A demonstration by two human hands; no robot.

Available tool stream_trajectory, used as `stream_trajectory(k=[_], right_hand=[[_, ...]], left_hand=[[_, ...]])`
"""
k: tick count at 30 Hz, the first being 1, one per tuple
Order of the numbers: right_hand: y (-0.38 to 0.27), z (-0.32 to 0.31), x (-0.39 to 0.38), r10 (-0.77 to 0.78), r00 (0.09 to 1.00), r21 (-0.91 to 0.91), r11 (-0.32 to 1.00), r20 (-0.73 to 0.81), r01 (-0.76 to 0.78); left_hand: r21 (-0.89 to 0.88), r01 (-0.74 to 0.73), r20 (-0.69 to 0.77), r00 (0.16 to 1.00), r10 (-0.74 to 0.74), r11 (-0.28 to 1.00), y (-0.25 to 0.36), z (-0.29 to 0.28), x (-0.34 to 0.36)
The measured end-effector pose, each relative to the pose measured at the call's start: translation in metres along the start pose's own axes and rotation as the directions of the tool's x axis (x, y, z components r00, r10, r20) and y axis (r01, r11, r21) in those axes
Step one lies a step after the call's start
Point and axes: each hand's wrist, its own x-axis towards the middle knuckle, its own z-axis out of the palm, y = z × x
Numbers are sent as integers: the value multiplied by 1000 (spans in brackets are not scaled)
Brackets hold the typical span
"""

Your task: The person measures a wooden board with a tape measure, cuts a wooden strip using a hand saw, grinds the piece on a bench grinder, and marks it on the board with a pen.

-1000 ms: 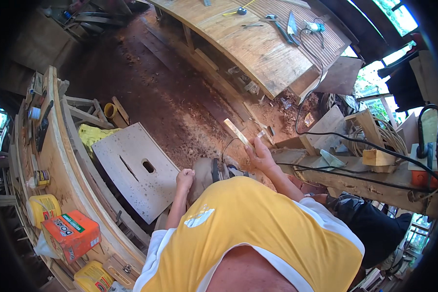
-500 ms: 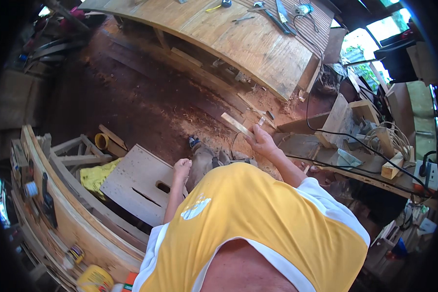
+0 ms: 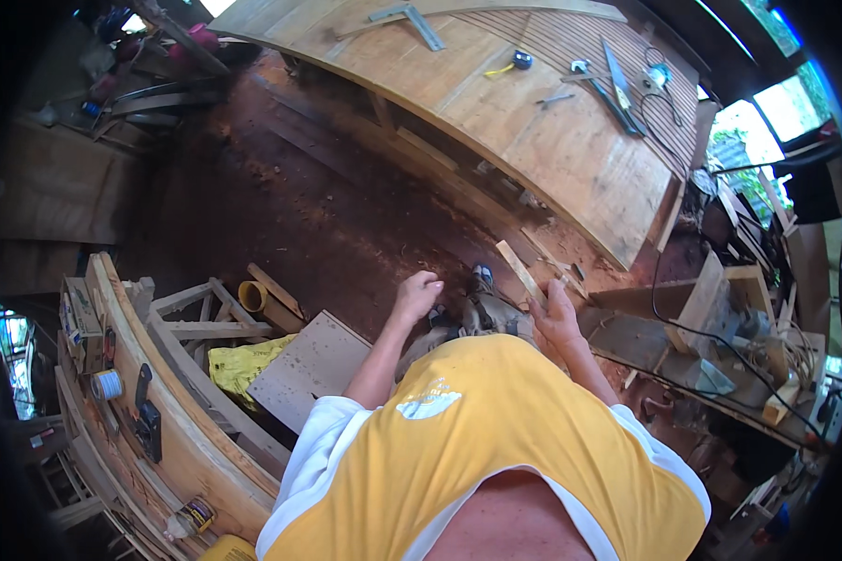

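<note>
My right hand (image 3: 558,318) is closed around one end of a short, pale wooden strip (image 3: 518,268). The strip points forward and left, over the floor near the workbench. My left hand (image 3: 419,296) is a loose fist in front of me, with nothing seen sticking out of it. One shoe (image 3: 482,273) shows between the two hands. Beyond them stands a large plywood-topped workbench (image 3: 533,140). On it lie a hand saw (image 3: 617,82), a tape measure (image 3: 521,60), a metal square (image 3: 412,21) and a corded power tool (image 3: 658,78).
At my left are a curved wooden piece (image 3: 187,402), a grey panel (image 3: 313,369), a yellow sack (image 3: 243,366) and a yellow pipe (image 3: 252,296). A cluttered low bench (image 3: 646,360) with a black cable (image 3: 720,344) stands at my right. Wood scraps and sawdust lie on the dark floor (image 3: 327,215).
The view has turned, so the workbench sits further right and more of its top shows. My left hand has come forward, away from the grey panel. My right hand keeps the wooden strip.
</note>
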Motion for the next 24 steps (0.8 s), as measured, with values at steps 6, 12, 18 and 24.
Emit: stream_trajectory(k=[6, 12, 18, 24], right_hand=[[-56, 17, 102, -180, 982, 174, 967, -60, 188], [-81, 29, 220, -380, 925, 182, 909, -7, 375], [-112, 38, 321, -527, 848, 186, 840, 61, 509], [-173, 77, 422, -596, 792, 190, 799, 132, 570]], left_hand=[[-396, 213, 343, 937, -71, 893, 65, -1, 49], [-575, 137, 255, 967, 18, 807, 132, -42, 143], [-753, 37, 35, 999, -15, 657, 155, -65, 224], [-821, -65, -155, 982, -111, 567, 147, -147, 290]])
